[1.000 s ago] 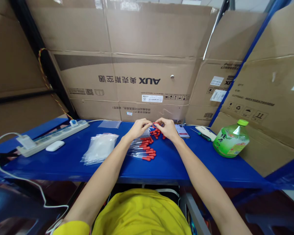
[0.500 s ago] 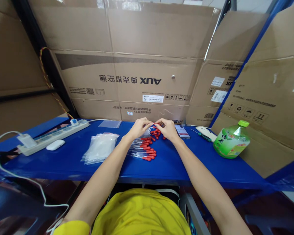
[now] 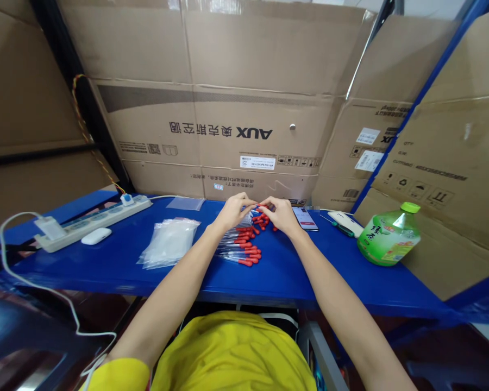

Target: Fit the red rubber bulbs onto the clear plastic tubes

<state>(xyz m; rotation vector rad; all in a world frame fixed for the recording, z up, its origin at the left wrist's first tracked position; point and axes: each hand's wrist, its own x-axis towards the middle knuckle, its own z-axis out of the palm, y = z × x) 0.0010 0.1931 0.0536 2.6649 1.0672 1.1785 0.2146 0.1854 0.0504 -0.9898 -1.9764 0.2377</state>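
Observation:
My left hand [image 3: 235, 210] and my right hand [image 3: 280, 213] meet over the far part of the table, thumbs and forefingers pinched. Between their fingertips is a dropper, its red bulb partly showing by the right fingers and most of its tube hidden. Under and in front of my hands lie several more droppers [image 3: 244, 252], transparent tubes pointing left and red rubber bulbs to the right. Beside my left forearm rests a stack of transparent plastic bags [image 3: 170, 243].
On the blue table [image 3: 269, 282], a power strip [image 3: 93, 220] and a white case [image 3: 96, 235] lie left. A phone [image 3: 305, 218], a green-handled screwdriver [image 3: 342, 229] and a green bottle [image 3: 389, 236] are right. A flat plastic bag [image 3: 186, 203] lies behind, before cardboard walls [image 3: 228, 98].
The view has shifted slightly, so the surroundings sit a little differently. My hands stay pinched together in nearly the same place; the droppers and bags lie as before.

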